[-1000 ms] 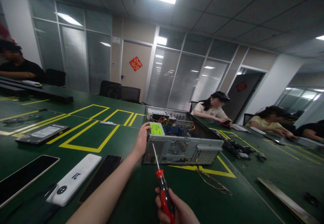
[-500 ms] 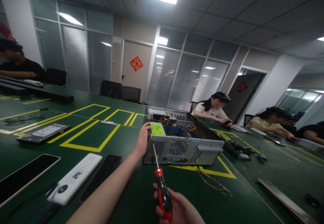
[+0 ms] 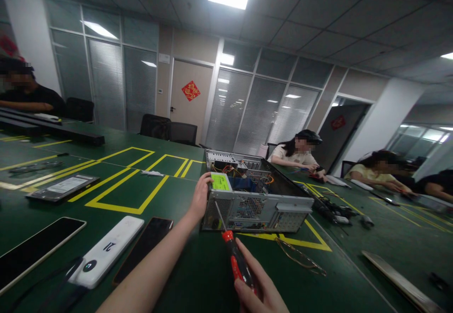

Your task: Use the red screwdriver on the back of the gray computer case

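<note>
An opened computer case [image 3: 269, 201] lies on its side on the green table, its rear panel facing me and wires showing inside. My left hand [image 3: 201, 196] grips the case's left rear corner, beside the power supply unit with a bright green label [image 3: 220, 182]. In my right hand [image 3: 261, 282] is a red and black screwdriver [image 3: 238, 259], fingers closed round its handle. Its shaft points up and away at the perforated left part of the rear panel. Whether the tip touches a screw is too small to tell.
To the left lie a hard drive [image 3: 63, 188], a white power bank [image 3: 108, 251] with a cable, and two phones, one dark [image 3: 143, 247] and one white-rimmed [image 3: 38, 251]. Glasses [image 3: 300, 257] rest right of the case, near black cables [image 3: 336, 209]. Several people sit around.
My right hand has shifted its hold on the screwdriver, thumb and fingers now further up the handle. The handle has swung slightly right and tilted more. My left hand stays on the case.
</note>
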A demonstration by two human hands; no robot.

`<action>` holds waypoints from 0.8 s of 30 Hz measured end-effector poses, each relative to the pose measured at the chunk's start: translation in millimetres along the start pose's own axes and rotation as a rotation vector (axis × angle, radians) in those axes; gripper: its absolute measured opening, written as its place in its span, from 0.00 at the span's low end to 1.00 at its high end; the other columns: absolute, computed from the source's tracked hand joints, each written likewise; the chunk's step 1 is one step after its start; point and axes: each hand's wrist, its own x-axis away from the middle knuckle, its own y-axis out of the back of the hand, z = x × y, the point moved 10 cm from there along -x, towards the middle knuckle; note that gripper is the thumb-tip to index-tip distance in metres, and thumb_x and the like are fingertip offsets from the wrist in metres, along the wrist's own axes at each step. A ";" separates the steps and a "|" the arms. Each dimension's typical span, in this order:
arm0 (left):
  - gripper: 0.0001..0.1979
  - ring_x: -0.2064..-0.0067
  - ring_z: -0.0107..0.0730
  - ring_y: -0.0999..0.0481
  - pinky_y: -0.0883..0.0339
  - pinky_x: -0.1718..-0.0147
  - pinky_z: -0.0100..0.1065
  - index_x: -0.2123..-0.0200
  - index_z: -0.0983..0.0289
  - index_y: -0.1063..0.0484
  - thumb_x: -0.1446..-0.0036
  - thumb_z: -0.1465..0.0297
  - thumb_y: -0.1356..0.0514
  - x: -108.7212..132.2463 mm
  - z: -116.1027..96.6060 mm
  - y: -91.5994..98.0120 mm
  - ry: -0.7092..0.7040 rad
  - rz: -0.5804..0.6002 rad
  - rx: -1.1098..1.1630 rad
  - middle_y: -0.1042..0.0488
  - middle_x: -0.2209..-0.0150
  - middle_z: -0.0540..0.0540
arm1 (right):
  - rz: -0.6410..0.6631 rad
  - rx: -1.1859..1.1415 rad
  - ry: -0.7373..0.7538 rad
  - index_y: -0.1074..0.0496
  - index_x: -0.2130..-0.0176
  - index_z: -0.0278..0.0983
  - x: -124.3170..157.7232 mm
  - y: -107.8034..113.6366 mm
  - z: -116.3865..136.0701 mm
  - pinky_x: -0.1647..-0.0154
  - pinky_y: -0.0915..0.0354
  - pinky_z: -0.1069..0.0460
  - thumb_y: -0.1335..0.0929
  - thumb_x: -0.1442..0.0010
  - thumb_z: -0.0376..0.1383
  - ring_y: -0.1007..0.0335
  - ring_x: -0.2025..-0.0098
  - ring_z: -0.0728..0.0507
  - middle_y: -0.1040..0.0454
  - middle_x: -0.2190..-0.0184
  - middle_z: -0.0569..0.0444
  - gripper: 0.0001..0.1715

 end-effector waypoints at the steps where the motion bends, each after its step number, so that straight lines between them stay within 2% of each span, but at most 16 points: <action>1: 0.21 0.38 0.38 0.34 0.43 0.37 0.45 0.57 0.59 0.30 0.33 0.57 0.59 -0.1 0.6 0.0 0.003 -0.001 -0.001 0.32 0.42 0.58 | -0.077 0.206 0.125 0.37 0.37 0.44 2.0 9.1 15.9 0.64 0.29 0.49 0.32 0.40 0.44 0.26 0.64 0.44 0.25 0.59 0.49 0.32; 3: 0.21 0.38 0.38 0.34 0.43 0.37 0.45 0.57 0.59 0.30 0.33 0.57 0.59 -0.2 1.9 -0.2 0.011 -0.001 -0.004 0.32 0.42 0.58 | -0.217 0.579 0.373 0.33 0.40 0.43 11.0 16.4 49.6 0.63 0.27 0.50 0.34 0.39 0.39 0.26 0.64 0.44 0.27 0.61 0.49 0.28; 5: 0.21 0.38 0.38 0.34 0.43 0.37 0.44 0.57 0.59 0.30 0.33 0.57 0.58 -0.2 2.6 0.0 0.012 -0.003 -0.007 0.32 0.42 0.58 | -0.312 0.850 0.567 0.33 0.41 0.40 21.1 10.5 73.2 0.65 0.26 0.53 0.35 0.38 0.35 0.24 0.63 0.44 0.27 0.57 0.46 0.26; 7: 0.21 0.38 0.38 0.34 0.43 0.36 0.44 0.57 0.59 0.30 0.33 0.57 0.59 -0.2 2.9 0.4 0.010 -0.006 -0.008 0.32 0.42 0.58 | -0.349 1.024 0.699 0.32 0.43 0.37 27.6 -2.6 84.4 0.61 0.25 0.53 0.37 0.38 0.30 0.23 0.57 0.42 0.28 0.51 0.41 0.24; 9: 0.21 0.38 0.38 0.34 0.43 0.36 0.44 0.57 0.59 0.30 0.32 0.57 0.59 -0.3 3.1 0.3 0.010 -0.004 -0.011 0.32 0.41 0.58 | -0.400 1.115 0.767 0.31 0.46 0.36 30.8 -12.1 89.0 0.56 0.25 0.51 0.39 0.39 0.27 0.24 0.51 0.40 0.28 0.49 0.39 0.23; 11: 0.22 0.38 0.37 0.35 0.43 0.36 0.45 0.57 0.59 0.30 0.32 0.56 0.59 -0.6 2.9 -0.1 0.009 0.002 -0.012 0.33 0.41 0.58 | -0.426 1.143 0.810 0.32 0.46 0.36 32.1 -18.9 91.0 0.55 0.25 0.49 0.37 0.39 0.27 0.24 0.51 0.39 0.26 0.50 0.39 0.21; 13: 0.22 0.38 0.37 0.35 0.44 0.36 0.45 0.57 0.59 0.30 0.32 0.56 0.60 -1.1 2.4 0.1 0.008 0.004 -0.010 0.33 0.42 0.58 | -0.449 1.106 0.822 0.33 0.46 0.36 32.3 -18.9 93.4 0.56 0.24 0.47 0.34 0.39 0.34 0.23 0.53 0.37 0.24 0.52 0.39 0.20; 16: 0.22 0.38 0.38 0.35 0.44 0.36 0.45 0.57 0.59 0.30 0.33 0.56 0.59 -1.5 2.0 0.8 0.006 0.001 -0.005 0.33 0.42 0.58 | -0.523 0.976 0.746 0.36 0.44 0.38 29.8 -3.9 95.6 0.59 0.24 0.46 0.37 0.35 0.41 0.23 0.54 0.36 0.24 0.52 0.41 0.22; 20: 0.21 0.38 0.38 0.35 0.44 0.36 0.45 0.57 0.59 0.30 0.33 0.56 0.59 -1.3 4.5 0.2 0.013 0.001 0.003 0.33 0.42 0.57 | -0.609 0.874 0.636 0.42 0.39 0.41 27.2 11.8 90.6 0.58 0.24 0.47 0.42 0.32 0.36 0.24 0.51 0.39 0.26 0.50 0.43 0.23; 24: 0.22 0.38 0.38 0.35 0.44 0.36 0.45 0.57 0.59 0.30 0.33 0.56 0.59 -1.0 6.9 0.0 0.021 -0.003 0.023 0.33 0.41 0.57 | -0.646 0.875 0.774 0.44 0.38 0.43 36.2 2.7 91.9 0.57 0.25 0.45 0.36 0.36 0.34 0.27 0.48 0.37 0.30 0.48 0.41 0.28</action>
